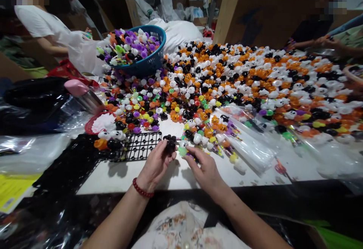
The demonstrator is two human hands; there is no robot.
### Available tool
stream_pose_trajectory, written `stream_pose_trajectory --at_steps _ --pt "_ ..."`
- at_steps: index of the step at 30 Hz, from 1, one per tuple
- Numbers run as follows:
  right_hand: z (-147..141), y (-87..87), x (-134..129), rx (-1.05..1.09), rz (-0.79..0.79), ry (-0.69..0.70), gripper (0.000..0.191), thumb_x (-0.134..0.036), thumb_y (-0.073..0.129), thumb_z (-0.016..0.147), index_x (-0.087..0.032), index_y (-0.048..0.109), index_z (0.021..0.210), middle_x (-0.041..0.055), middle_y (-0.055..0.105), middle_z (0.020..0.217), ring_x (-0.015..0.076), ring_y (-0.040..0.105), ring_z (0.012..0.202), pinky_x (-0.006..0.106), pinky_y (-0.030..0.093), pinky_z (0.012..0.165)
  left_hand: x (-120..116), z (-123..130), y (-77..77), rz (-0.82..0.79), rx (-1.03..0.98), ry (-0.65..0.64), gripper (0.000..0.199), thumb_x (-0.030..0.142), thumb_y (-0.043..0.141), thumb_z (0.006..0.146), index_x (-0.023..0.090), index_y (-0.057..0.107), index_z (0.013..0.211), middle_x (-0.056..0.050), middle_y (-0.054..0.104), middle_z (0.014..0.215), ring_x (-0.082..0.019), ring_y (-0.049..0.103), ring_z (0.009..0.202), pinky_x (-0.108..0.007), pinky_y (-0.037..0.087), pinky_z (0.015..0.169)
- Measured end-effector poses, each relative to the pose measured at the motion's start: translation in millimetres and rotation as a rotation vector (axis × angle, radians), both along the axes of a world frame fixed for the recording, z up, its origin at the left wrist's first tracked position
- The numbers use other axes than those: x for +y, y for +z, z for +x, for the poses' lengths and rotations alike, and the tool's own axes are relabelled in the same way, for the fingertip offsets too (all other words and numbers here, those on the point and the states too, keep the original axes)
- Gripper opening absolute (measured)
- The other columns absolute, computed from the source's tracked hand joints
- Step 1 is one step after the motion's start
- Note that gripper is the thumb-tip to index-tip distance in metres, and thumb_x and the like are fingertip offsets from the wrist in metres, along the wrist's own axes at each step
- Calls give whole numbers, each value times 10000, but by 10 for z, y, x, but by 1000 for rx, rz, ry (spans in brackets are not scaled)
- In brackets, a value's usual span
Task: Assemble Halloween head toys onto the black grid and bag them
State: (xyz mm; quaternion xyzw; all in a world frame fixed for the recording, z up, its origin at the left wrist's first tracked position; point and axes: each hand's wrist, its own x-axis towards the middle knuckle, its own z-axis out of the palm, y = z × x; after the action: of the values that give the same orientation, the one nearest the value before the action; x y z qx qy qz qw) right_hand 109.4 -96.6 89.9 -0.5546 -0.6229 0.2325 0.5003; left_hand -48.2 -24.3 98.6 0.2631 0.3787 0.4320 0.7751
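A: ok so what's in the hands?

B: Closest in, past a red bead bracelet [139,187]: the left hand [155,162] has thumb and fingers pinched on a black piece [170,143]. The right hand [205,167] pinches a pale green piece [182,151], thumb against forefinger. Both pieces are just above the white table [113,181], near its front edge. Can't tell if they're joined.

A: And the stuff around that?

B: Black grid rack [161,139] by the left hand, with a few heads [115,144] on its left end. Just beyond the right hand there's a batch of beaded sticks [217,147] with heads on, next to clear bags [249,139].

A: So how far along, you reckon?

B: That batch looks put together to me, so a bit's done. Behind it, a blue basket [147,66] is piled with more colourful bits, and a massive heap [241,78] of orange, white and black heads looks mostly loose. I'd say loads left. Farther back, just a cardboard box [258,18] and a white sack [181,33].
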Motion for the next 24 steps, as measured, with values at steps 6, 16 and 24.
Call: stream_pose_trajectory --at_steps 6,16,24 --pt "4 33 -94 -77 54 11 228 -257 517 969 -194 654 1140 103 710 1049 214 663 978 350 523 895 -186 63 -38 61 45 -42 361 459 733 786 176 537 894 27 601 778 -54 545 592 -169 456 557" --pt "96 87 -174 -156 33 95 195 -227 518 974 -177 663 1093 87 688 954 190 641 882 311 511 820 -327 70 -128 364 372 -162 356 573 462 934 223 522 957 27 491 737 -104 446 611 -229 388 571" --pt "119 123 -165 -119 11 99 157 -228 556 954 -186 658 1065 67 706 974 181 659 885 305 521 825 -355 117 -173 253 424 -125 399 597 473 915 211 444 818 34 443 685 -95 391 569 -218 322 493"
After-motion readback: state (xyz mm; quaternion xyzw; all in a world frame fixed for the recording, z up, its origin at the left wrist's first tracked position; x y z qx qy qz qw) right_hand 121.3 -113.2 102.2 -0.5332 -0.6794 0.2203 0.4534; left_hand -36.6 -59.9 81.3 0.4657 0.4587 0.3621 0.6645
